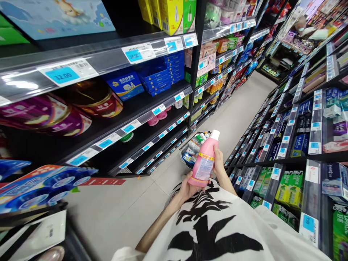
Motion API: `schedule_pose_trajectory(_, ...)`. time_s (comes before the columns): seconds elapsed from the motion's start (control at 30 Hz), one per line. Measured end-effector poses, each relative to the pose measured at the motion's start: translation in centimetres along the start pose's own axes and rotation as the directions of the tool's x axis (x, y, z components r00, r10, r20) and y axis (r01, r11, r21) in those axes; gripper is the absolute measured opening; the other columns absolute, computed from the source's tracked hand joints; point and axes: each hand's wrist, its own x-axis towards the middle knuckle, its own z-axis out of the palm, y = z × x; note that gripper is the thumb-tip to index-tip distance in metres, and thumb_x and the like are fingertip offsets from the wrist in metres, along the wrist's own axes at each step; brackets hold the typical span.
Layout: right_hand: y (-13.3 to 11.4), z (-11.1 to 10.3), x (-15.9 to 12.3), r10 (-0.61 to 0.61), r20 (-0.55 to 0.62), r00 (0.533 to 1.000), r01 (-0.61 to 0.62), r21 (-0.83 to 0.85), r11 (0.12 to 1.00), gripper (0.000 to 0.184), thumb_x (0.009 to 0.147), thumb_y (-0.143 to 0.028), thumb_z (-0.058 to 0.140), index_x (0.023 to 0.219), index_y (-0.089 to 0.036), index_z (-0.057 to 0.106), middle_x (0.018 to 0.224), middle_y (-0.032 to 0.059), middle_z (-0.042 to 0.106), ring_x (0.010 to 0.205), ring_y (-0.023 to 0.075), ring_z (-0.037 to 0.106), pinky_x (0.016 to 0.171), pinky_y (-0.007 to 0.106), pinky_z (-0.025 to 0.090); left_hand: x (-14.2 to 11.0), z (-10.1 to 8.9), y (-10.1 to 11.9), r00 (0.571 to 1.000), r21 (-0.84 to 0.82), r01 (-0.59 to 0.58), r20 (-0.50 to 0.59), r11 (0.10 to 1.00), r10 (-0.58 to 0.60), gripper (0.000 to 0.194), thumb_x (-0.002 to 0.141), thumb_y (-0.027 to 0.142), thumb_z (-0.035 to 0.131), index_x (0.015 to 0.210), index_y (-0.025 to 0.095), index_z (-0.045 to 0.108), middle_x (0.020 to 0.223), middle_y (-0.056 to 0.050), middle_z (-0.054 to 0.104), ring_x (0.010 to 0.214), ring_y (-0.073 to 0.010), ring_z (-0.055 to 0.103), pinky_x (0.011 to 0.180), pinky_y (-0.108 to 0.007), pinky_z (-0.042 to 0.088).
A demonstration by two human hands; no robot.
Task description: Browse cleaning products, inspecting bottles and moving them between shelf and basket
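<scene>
A pink plastic bottle with a white cap and a printed label is held tilted in front of my body, its cap pointing up and away from me. My left hand grips its lower end, the palm under the base. Around the upper right side, near the shoulder, my right hand is closed on the same bottle. Just beyond it on the floor stands a basket filled with several packaged goods, partly hidden behind the bottle.
Shelves with price tags line the left, carrying blue boxes and purple-labelled jars. To the right, racks hold toothpaste boxes. A tiled aisle floor runs between them. Blue packs jut out at lower left.
</scene>
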Motion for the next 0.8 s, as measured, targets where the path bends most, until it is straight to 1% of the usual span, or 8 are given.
schedule_pose_trajectory(0.1,-0.1,0.2,-0.1,0.001,-0.023,1.0,-0.001,-0.013,1.0,0.057,0.075,-0.075,0.081,0.072,-0.022,0.062,0.061,-0.0048,0.057,0.053,0.0136,0.045,0.051,0.028,0.039,-0.1,-0.1,0.0,1.0,-0.005,0.005,-0.029,1.0,-0.005,0.087,0.083,0.082,0.058,0.127,0.009,0.071,0.114,-0.024,0.074,0.095,-0.0359,0.068,0.058,-0.035,0.051)
schedule_pose_trajectory(0.2,0.0,0.5,-0.1,0.006,-0.045,0.999,-0.006,-0.001,1.0,0.057,0.078,-0.077,0.078,0.07,-0.023,0.061,0.061,-0.0049,0.056,0.053,0.014,0.044,0.052,0.029,0.039,-0.3,-0.1,0.2,0.998,-0.017,0.005,-0.055,1.0,-0.005,0.089,0.084,0.084,0.052,0.126,0.009,0.072,0.112,-0.024,0.073,0.092,-0.0363,0.067,0.059,-0.04,0.053)
schedule_pose_trajectory(0.4,0.1,1.2,0.2,-0.008,-0.069,0.998,0.011,0.033,0.999,0.052,0.081,-0.075,0.076,0.079,-0.023,0.067,0.07,-0.0031,0.064,0.062,0.0163,0.053,0.061,0.031,0.047,-0.5,0.2,0.8,0.995,0.01,0.002,-0.095,1.0,-0.002,0.092,0.08,0.09,0.051,0.121,0.011,0.077,0.111,-0.025,0.072,0.094,-0.0417,0.066,0.066,-0.053,0.056)
schedule_pose_trajectory(0.47,0.1,1.3,0.2,0.001,-0.07,0.998,0.001,0.032,0.999,0.051,0.082,-0.074,0.075,0.081,-0.023,0.069,0.072,-0.0024,0.066,0.064,0.0173,0.056,0.063,0.031,0.049,-0.5,0.2,0.9,0.995,0.025,-0.005,-0.102,1.0,0.007,0.091,0.079,0.09,0.052,0.119,0.012,0.078,0.111,-0.025,0.072,0.093,-0.0426,0.067,0.068,-0.055,0.055)
schedule_pose_trajectory(0.53,0.1,1.4,0.2,0.029,-0.074,0.997,-0.026,0.038,0.999,0.052,0.082,-0.074,0.075,0.081,-0.023,0.069,0.071,-0.0021,0.066,0.062,0.0175,0.057,0.061,0.032,0.05,-0.3,0.0,0.9,0.996,0.019,-0.013,-0.091,1.0,0.014,0.089,0.08,0.089,0.053,0.117,0.011,0.078,0.112,-0.025,0.073,0.092,-0.0415,0.068,0.067,-0.052,0.055)
schedule_pose_trajectory(0.67,0.1,1.4,0.1,0.063,-0.068,0.996,-0.058,0.074,0.996,0.052,0.083,-0.073,0.075,0.081,-0.022,0.068,0.07,-0.0023,0.066,0.061,0.0158,0.057,0.059,0.03,0.05,-0.1,-0.4,0.5,0.998,-0.02,-0.029,-0.053,0.999,0.027,0.084,0.082,0.082,0.06,0.12,0.008,0.075,0.111,-0.024,0.074,0.092,-0.0371,0.069,0.063,-0.042,0.053)
schedule_pose_trajectory(0.73,0.1,1.3,-0.1,0.049,-0.023,0.999,-0.047,0.054,0.997,0.05,0.083,-0.071,0.076,0.086,-0.021,0.07,0.076,-0.0018,0.069,0.065,0.0159,0.06,0.062,0.028,0.052,-0.1,-0.4,0.1,0.997,0.017,-0.044,-0.058,0.999,0.045,0.081,0.078,0.077,0.07,0.124,0.01,0.073,0.112,-0.023,0.074,0.095,-0.0371,0.07,0.067,-0.042,0.054)
schedule_pose_trajectory(0.8,0.1,1.4,-0.3,0.013,0.051,0.999,-0.012,-0.016,1.0,0.049,0.08,-0.067,0.081,0.096,-0.021,0.073,0.086,-0.0004,0.073,0.074,0.0175,0.065,0.067,0.028,0.055,0.0,-0.5,-0.2,0.988,0.106,-0.103,-0.103,0.989,0.114,0.078,0.073,0.067,0.083,0.13,0.015,0.07,0.117,-0.021,0.074,0.102,-0.0389,0.07,0.076,-0.047,0.056)
